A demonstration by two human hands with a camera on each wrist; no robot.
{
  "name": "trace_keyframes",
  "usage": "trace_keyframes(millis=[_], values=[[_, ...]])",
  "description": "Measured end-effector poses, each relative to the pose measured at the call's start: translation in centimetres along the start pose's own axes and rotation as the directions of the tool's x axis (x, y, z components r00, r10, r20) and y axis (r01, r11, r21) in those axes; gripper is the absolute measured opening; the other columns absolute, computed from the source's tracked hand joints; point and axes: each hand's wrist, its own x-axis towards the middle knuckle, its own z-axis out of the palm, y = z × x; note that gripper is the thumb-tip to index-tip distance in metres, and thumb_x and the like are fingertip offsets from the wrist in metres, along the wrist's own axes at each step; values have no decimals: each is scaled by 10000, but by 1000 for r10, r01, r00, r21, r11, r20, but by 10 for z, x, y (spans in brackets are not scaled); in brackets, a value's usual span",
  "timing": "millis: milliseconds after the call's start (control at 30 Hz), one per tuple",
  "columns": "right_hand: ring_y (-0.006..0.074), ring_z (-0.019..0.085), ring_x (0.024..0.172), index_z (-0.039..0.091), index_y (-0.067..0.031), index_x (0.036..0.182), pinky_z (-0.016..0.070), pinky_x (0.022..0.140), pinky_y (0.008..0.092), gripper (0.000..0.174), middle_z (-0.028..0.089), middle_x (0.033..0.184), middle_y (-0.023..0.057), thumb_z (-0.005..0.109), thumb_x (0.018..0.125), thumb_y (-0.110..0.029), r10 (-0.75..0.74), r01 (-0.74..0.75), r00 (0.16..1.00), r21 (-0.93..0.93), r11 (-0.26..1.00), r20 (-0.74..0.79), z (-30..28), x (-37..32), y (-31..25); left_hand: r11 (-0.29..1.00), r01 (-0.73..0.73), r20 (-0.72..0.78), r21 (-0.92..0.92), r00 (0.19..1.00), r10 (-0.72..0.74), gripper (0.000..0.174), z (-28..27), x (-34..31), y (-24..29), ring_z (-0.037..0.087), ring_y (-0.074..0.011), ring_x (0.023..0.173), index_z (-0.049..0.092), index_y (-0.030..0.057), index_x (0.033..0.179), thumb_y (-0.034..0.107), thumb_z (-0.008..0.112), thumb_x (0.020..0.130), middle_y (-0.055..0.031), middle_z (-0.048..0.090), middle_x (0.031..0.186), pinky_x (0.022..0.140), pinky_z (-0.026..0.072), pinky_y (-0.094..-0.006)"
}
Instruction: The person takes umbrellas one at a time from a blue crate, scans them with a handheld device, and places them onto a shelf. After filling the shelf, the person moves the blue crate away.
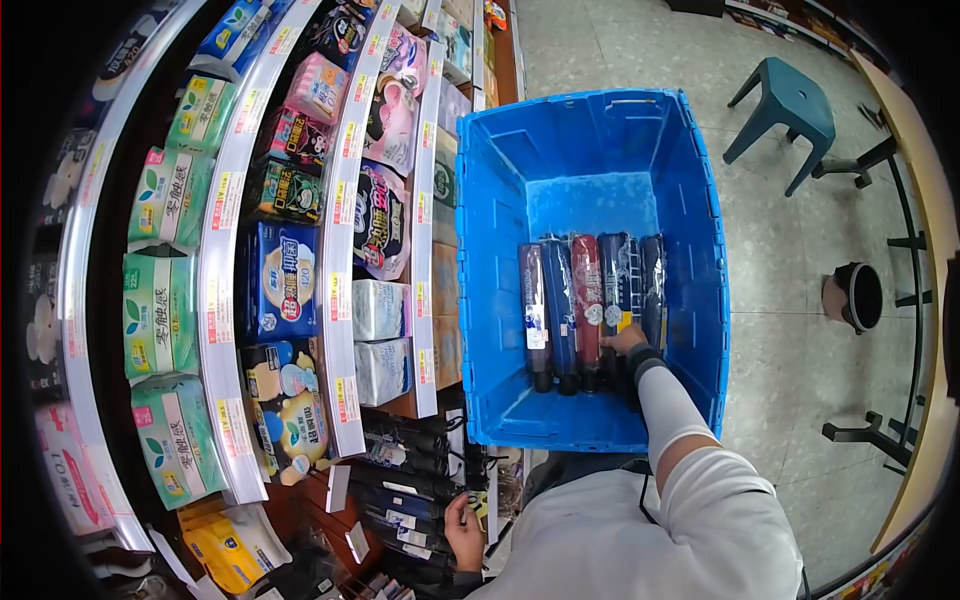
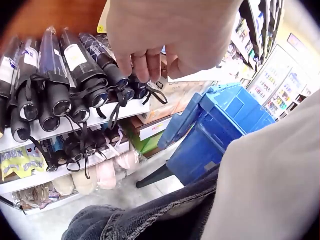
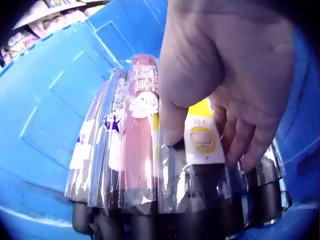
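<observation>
Several folding umbrellas in clear plastic sleeves lie side by side in a blue crate (image 1: 590, 200). Among them a red umbrella (image 1: 587, 300) lies left of a dark umbrella (image 3: 175, 175) with a yellow and white label. My right hand (image 1: 627, 340) reaches into the crate and holds this dark umbrella, thumb on its left side and fingers on its right. At the lower shelf, my left hand (image 1: 464, 534) hangs with loosely bent fingers beside more black umbrellas (image 1: 405, 500). In the left wrist view, the fingers of that hand (image 2: 172, 40) overlap the umbrella handles (image 2: 97, 95).
Shelves on the left carry green packs (image 1: 160, 310), a blue pack (image 1: 285, 280) and other packaged goods. On the floor at right stand a green stool (image 1: 795, 95) and a bin (image 1: 850, 298). A wooden table edge (image 1: 930, 350) runs along the far right.
</observation>
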Motion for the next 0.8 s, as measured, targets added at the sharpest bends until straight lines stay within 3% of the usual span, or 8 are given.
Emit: trace_keyframes(millis=[100, 233, 333, 367, 400, 433, 567, 800], values=[[249, 548, 926, 447, 53, 1055, 429, 788, 290, 674, 547, 1011, 178, 731, 536, -270, -75, 69, 993, -76, 995, -87, -4, -6, 1, 996, 89, 49, -18, 995, -88, 207, 5, 1, 7, 528, -201, 893, 520, -19, 969, -12, 451, 774, -119, 521, 972, 767, 411, -265], [206, 605, 672, 583, 34, 839, 467, 596, 291, 450, 613, 733, 126, 677, 550, -298, -166, 169, 982, -29, 985, 87, -9, 15, 13, 998, 18, 38, 58, 999, -20, 212, 11, 2, 20, 539, -199, 852, 532, 13, 977, 6, 468, 774, -108, 538, 934, 740, 421, -268], [212, 572, 684, 575, 36, 839, 442, 605, 294, 430, 599, 749, 104, 640, 584, -303, -335, 311, 934, 173, 934, 128, 2, 73, 50, 997, -24, 9, 80, 1000, 23, 216, 14, 2, 14, 546, -209, 826, 539, 35, 976, 33, 483, 767, -109, 556, 875, 714, 428, -267], [194, 546, 620, 565, 16, 834, 429, 548, 293, 402, 577, 709, 79, 634, 599, -303, -342, 310, 925, 191, 931, 167, -10, 56, 37, 999, 28, 17, -21, 999, -28, 207, 15, 1, 12, 550, -199, 809, 540, 31, 967, 36, 483, 768, -115, 553, 884, 708, 429, -270], [154, 509, 574, 559, -20, 787, 410, 499, 292, 346, 556, 693, 64, 625, 618, -315, -161, 114, 936, 162, 980, 313, -25, 41, 24, 997, 69, 23, 18, 997, -69, 206, 12, 2, 20, 551, -215, 816, 538, 34, 967, 45, 484, 768, -120, 552, 894, 714, 428, -277], [149, 524, 586, 540, -57, 796, 407, 487, 290, 219, 546, 669, 35, 592, 687, -239, -73, 88, 958, -43, 995, 278, -42, -2, -7, 992, 111, 34, 51, 993, -113, 206, 9, 2, 27, 552, -231, 823, 536, 36, 967, 54, 485, 768, -124, 552, 903, 720, 427, -284], [116, 464, 517, 517, -126, 778, 356, 466, 248, 251, 508, 617, -12, 583, 698, -355, -248, 142, 871, 267, 953, 424, -58, -19, -20, 995, 95, -56, 21, 994, -94, 216, 5, -1, 4, 542, -275, 857, 532, 58, 981, 76, 476, 773, -123, 547, 943, 739, 427, -307], [91, 480, 575, 535, -112, 815, 356, 520, 226, 247, 538, 709, -21, 555, 734, -344, -331, 290, 878, 165, 943, 345, -74, -156, -62, 996, -84, -109, 23, 990, 86, 236, -11, -20, -23, 529, -254, 871, 509, 64, 1015, 61, 468, 783, -105, 533, 970, 719, 426, -302]])
